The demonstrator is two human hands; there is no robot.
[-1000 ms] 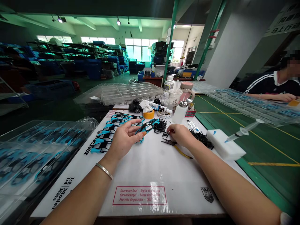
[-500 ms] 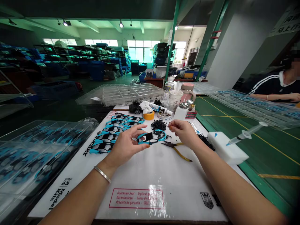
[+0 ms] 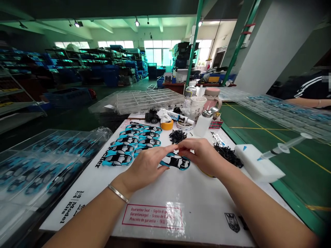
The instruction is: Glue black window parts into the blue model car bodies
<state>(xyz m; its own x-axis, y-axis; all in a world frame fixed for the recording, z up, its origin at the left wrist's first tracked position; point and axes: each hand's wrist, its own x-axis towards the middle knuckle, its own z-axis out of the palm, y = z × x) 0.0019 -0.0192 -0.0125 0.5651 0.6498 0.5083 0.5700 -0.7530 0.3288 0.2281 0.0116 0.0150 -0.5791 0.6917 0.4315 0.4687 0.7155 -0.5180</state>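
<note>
My left hand (image 3: 146, 165) holds a blue-and-black framed plastic part (image 3: 177, 162) between thumb and fingers, just above the board. Over the same part, my right hand (image 3: 203, 155) is closed, its fingertips meeting those of my left hand; whatever they pinch is hidden. Behind both hands lies a pile of small black pieces (image 3: 178, 136). Similar blue-and-black parts (image 3: 120, 148) lie in rows to the left. Pliers with yellow handles (image 3: 207, 173) are mostly covered by my right hand.
At right stand a white foam block (image 3: 254, 163) with a syringe (image 3: 280, 148) and another black pile (image 3: 227, 155). Farther back are a dispenser bottle (image 3: 203, 124), orange tape (image 3: 167, 125) and a glue tube (image 3: 181, 117). A clear compartment tray (image 3: 85, 137) flanks the board's left side.
My right hand has moved left and in to the blue-and-black part, meeting my left hand. The part has shifted slightly right and down, and the pliers have become mostly hidden.
</note>
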